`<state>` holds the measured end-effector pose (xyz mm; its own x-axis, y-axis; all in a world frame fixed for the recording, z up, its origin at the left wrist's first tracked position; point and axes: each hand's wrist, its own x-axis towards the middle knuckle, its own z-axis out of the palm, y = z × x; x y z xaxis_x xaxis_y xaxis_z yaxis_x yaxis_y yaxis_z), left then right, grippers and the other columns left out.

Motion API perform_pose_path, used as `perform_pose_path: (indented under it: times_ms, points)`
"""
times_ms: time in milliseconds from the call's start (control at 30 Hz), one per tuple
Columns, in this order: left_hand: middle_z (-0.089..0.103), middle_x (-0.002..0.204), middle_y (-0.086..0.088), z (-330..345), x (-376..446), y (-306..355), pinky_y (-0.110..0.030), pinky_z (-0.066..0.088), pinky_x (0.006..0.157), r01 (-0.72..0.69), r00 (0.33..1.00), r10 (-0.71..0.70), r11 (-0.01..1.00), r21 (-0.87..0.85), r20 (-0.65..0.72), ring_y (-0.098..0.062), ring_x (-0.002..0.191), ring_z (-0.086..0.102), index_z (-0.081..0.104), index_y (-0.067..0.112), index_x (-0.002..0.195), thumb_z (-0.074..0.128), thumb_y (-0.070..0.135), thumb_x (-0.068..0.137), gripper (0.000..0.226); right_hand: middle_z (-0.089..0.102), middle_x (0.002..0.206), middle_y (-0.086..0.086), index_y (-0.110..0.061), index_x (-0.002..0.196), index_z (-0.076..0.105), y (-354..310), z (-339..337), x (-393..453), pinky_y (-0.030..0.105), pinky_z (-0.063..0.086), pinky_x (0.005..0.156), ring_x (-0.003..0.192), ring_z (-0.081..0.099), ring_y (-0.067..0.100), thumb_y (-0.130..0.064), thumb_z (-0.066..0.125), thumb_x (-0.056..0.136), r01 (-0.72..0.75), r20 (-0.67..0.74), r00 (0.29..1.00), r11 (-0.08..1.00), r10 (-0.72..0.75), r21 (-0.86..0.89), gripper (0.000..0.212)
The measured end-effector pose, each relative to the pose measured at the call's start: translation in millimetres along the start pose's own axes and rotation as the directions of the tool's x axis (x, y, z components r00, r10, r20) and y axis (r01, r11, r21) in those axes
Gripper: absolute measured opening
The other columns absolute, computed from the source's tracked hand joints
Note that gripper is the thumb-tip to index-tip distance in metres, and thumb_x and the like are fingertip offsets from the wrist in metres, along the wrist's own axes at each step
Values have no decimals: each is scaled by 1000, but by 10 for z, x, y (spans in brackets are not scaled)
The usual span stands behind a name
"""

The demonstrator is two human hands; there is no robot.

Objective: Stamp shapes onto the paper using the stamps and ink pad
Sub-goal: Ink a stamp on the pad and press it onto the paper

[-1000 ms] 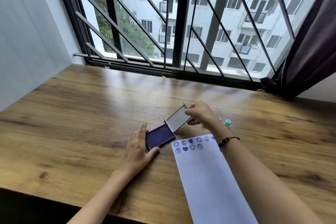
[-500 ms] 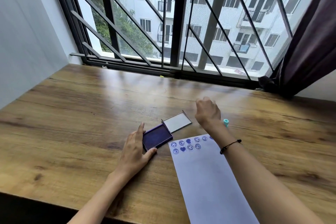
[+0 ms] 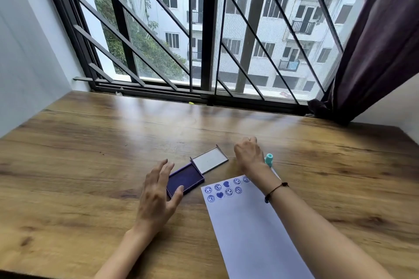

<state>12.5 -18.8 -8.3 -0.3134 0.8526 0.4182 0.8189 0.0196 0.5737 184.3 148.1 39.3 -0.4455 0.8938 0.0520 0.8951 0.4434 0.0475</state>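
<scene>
A wooden table (image 3: 90, 154) stands under a barred window (image 3: 204, 29). The ink pad (image 3: 184, 179) lies open on it, its lid (image 3: 209, 160) now flat on the wood; a second ago the right hand (image 3: 248, 154) held that lid up. That hand is now loosely curled beyond the paper (image 3: 254, 229), beside a teal stamp (image 3: 269, 159); whether it holds anything cannot be told. The left hand (image 3: 157, 192), fingers spread, has lifted slightly, thumb at the pad's near edge.

lid (image 3: 209, 160) now flat — left hand (image 3: 158, 195) lifted
</scene>
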Motion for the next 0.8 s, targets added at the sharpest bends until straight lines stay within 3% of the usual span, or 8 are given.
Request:
perform_pose_path:
  times_ms: [100, 233, 333, 400, 500, 600, 700, 800]
  points:
    - [49, 131, -20, 9, 3, 48, -42, 35, 99, 3, 1000, -3, 1000, -5, -2, -34, 120, 45, 52, 4, 119, 45, 40, 76, 56, 56, 111, 22, 7, 111, 56, -7, -14, 2, 35, 51, 80, 108, 46, 34, 11, 40, 85, 7, 13, 1000, 1000, -7, -3, 31]
    - [54, 125, -18, 6, 25, 148, -33, 36, 97, -26, 999, 25, 999, -45, -38, -27, 115, 49, 56, 5, 113, 56, 25, 78, 40, 60, 104, 21, 5, 101, 61, 32, -59, -54, 35, 51, 75, 102, 51, 33, 9, 43, 86, 17, -39, 999, 999, -15, 32, 24]
    - [61, 113, -14, 9, 78, 272, -23, 40, 89, -8, 999, 3, 989, -151, -36, -24, 104, 56, 58, 4, 111, 63, 7, 78, 34, 65, 98, 23, 2, 92, 64, -8, -232, -85, 36, 49, 75, 96, 57, 36, -9, 52, 86, -8, -103, 994, 966, 36, 260, 18]
    - [65, 103, -10, -4, 141, 358, -15, 42, 80, 47, 999, -50, 962, -270, -3, -20, 90, 62, 58, 6, 111, 65, 3, 77, 35, 70, 95, 22, -2, 90, 68, -99, -367, -123, 30, 44, 72, 91, 61, 33, -18, 59, 81, -11, -51, 998, 873, 41, 488, 21]
    - [66, 95, -2, -4, 221, 484, -4, 45, 68, 202, 978, -152, 853, -481, 142, 0, 77, 63, 58, 13, 113, 62, 4, 79, 35, 72, 86, 19, -3, 89, 71, -253, -463, -243, 26, 42, 64, 73, 60, 22, -13, 60, 80, -1, 35, 999, 715, -33, 699, 18]
    - [67, 91, -6, -5, 234, 515, -13, 50, 67, 278, 960, -192, 742, -610, 204, -1, 74, 64, 60, 21, 106, 60, 2, 81, 31, 64, 62, 7, -1, 84, 69, -363, -460, -381, 18, 36, 48, 48, 48, 7, -9, 57, 82, -46, 120, 988, 566, -95, 823, 15]
    - [70, 90, -10, -47, 206, 410, -36, 53, 78, 311, 950, -241, 697, -646, 198, -22, 78, 65, 62, 23, 101, 60, 4, 81, 28, 57, 58, 5, -3, 84, 67, -442, -444, -471, 19, 32, 41, 44, 43, 9, -4, 56, 83, -114, 184, 974, 427, -128, 897, 11]
    - [70, 86, -1, -86, 159, 309, -26, 56, 72, 332, 943, -253, 640, -693, 218, -14, 73, 65, 63, 19, 103, 61, 4, 81, 27, 55, 60, 9, -4, 81, 66, -541, -438, -510, 25, 30, 44, 47, 42, 14, -3, 57, 83, -121, 193, 966, 360, -171, 925, 9]
